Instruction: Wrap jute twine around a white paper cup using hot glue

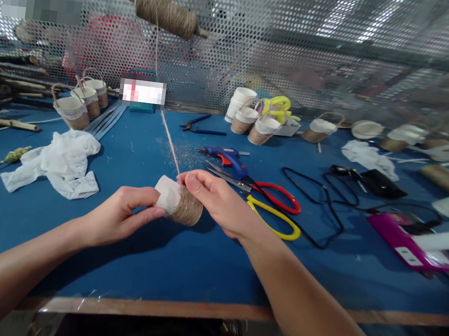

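A small paper cup (175, 201), partly wrapped in brown twine, lies on its side above the blue table (180, 261). My left hand (120, 216) pinches its white rim end. My right hand (220, 203) is closed over the wrapped part, thumb pressing the twine strand (169, 139) against it. That strand runs up to a twine spool (165, 13) mounted on the mesh wall.
Red and yellow scissors (272, 209) and a blue glue gun (228, 157) lie right of my hands. Crumpled white plastic (57, 164) lies at left. Finished twine-wrapped cups (81, 101) stand at back left and back centre (252, 121). Black cables (318, 201) and a magenta device (411, 245) lie at right.
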The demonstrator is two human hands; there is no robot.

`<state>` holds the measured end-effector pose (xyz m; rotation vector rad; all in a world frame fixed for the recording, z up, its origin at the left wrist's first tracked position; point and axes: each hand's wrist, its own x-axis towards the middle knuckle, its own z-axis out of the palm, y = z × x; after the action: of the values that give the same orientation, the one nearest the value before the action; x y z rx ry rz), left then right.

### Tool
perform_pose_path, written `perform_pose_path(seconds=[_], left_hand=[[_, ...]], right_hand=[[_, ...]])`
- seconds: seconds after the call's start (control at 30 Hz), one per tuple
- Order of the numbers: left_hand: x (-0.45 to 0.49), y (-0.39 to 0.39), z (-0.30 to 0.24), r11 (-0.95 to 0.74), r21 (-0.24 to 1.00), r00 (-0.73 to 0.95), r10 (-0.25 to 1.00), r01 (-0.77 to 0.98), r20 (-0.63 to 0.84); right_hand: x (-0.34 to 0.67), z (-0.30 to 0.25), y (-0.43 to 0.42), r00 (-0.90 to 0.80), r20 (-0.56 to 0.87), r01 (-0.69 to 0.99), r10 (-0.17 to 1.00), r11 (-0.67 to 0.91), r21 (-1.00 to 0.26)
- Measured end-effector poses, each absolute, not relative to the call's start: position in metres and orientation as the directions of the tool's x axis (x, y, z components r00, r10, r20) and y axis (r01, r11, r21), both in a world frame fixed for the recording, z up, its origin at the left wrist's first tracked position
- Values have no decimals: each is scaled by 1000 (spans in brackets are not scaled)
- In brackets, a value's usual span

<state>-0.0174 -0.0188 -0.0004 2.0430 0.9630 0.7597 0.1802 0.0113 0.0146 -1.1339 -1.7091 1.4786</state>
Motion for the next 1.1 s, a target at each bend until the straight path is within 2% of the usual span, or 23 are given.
perform_pose_path(seconds=[0.17, 0.33, 0.47, 0.63, 0.9, 1.1], left_hand=[[-20, -14, -4, -307, 854, 422, 899, 420, 116], [-20, -11, -3, -98, 976, 349, 937, 195, 24], [-19, -8, -2, 48, 996, 344, 936, 79, -73], [-17, -7, 0, 48, 995, 360, 930, 90, -78], [-15, -6, -6, 71, 996, 456, 886, 48, -85], [-15, -2, -11, 39, 998, 482, 874, 45, -56]], right_hand=[[183, 16, 15, -489, -103, 269, 866, 37, -962], [182, 12, 16, -524, -69, 216, 849, 54, -975], [181, 7, 18, -538, -45, 244, 842, 105, -964], [168, 16, 44, -425, -57, 250, 903, 56, -967], [105, 58, 142, -281, -92, 305, 955, -2, -952], [84, 88, 179, -317, -120, 328, 941, -10, -944]])
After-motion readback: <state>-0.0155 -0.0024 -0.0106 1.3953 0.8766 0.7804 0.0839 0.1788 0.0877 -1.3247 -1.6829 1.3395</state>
